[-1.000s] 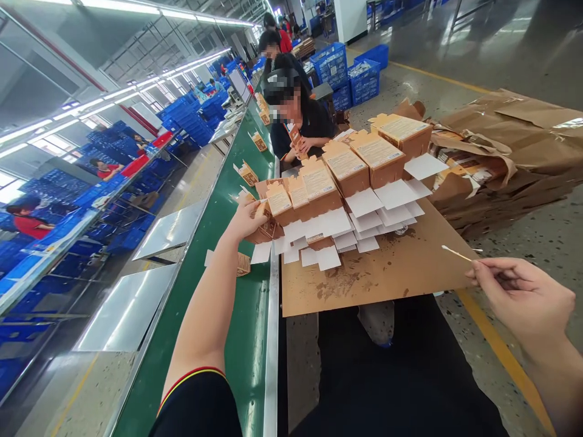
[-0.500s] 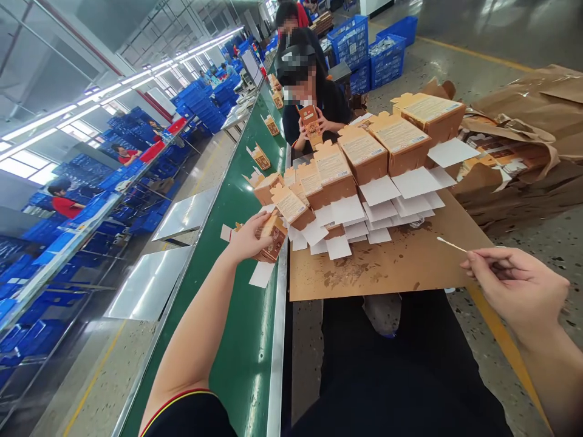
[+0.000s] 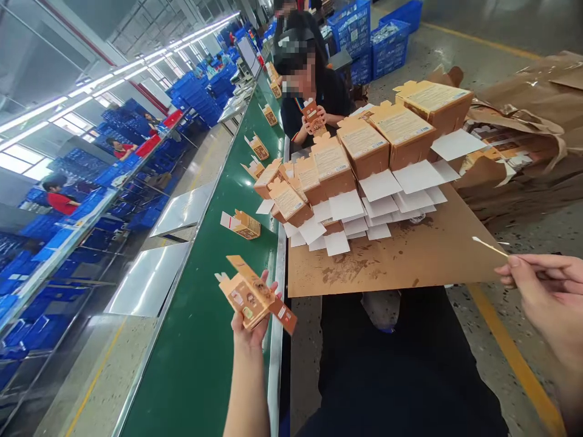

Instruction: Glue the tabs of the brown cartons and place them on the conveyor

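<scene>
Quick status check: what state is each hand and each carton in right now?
Left hand: gripping flat brown printed carton, flaps open.
Right hand: pinching thin white-tipped cotton swab.
Small brown carton on green conveyor belt: erected, end flap open.
Fanned brown carton stack on cardboard sheet: folded flat, white flaps out.

Belt: the conveyor belt (image 3: 214,315) runs from my 7 o'clock up to 12.
Board: the cardboard sheet (image 3: 410,255) lies at my 1 o'clock, right of the belt.
Stack: the cartons (image 3: 359,152) sit on the board's far half.
Left hand (image 3: 250,328): I hold a carton (image 3: 252,294) over the belt's near edge.
Right hand (image 3: 546,297): at 3 o'clock, pinching a swab (image 3: 489,246) beside the board.
Co-worker (image 3: 310,91): behind the stack, at 12.
</scene>
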### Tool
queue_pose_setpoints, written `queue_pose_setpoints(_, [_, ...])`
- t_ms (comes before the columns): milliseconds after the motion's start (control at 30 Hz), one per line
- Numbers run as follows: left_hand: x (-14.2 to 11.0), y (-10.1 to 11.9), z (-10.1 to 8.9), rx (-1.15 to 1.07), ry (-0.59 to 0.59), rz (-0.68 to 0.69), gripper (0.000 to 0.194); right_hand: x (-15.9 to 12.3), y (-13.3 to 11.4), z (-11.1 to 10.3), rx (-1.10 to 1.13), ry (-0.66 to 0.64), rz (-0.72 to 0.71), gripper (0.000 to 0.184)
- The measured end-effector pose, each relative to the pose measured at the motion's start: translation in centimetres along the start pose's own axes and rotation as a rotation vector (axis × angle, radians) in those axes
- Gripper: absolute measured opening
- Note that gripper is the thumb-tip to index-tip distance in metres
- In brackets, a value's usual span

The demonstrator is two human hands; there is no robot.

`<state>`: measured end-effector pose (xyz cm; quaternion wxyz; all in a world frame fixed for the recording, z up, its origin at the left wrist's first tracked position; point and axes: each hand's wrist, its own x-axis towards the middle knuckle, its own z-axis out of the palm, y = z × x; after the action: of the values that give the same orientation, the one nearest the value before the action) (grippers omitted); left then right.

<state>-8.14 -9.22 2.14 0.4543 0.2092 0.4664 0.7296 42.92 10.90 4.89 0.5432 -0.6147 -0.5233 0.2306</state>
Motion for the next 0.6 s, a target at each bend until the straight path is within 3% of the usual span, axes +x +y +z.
queue_pose_setpoints(100, [-1.4,-3.7,-0.3,-0.136,0.072,0.037,0.114,0.8,1.2,0.7,0.013,0.014,-0.005,0.041])
queue_pose_setpoints(200, [-1.2,-5.2,0.7,-0.152,0.164,-0.034,0.071,2.7,1.8,2.1,-0.049,-0.057,-0.007,0.036])
queue_pose_setpoints(267, [-0.6,-5.3,2.0,-0.099,0.167,-0.050,0.061,4.5,1.5,3.4,-0.226,-0.179,-0.052,0.018])
queue_pose_setpoints(333, [0.0,-5.3,3.7,-0.013,0.137,-0.037,0.071,6.3,0.9,4.8,-0.419,-0.301,-0.103,0.003])
queue_pose_setpoints(467, [1.0,-5.6,6.6,0.158,0.146,0.040,0.084,8.8,-0.4,7.7,-0.633,-0.510,-0.176,0.009])
queue_pose_setpoints(600, [2.0,-7.1,8.2,0.301,0.211,0.141,0.090,9.6,-1.0,10.4,-0.800,-0.648,-0.228,0.016])
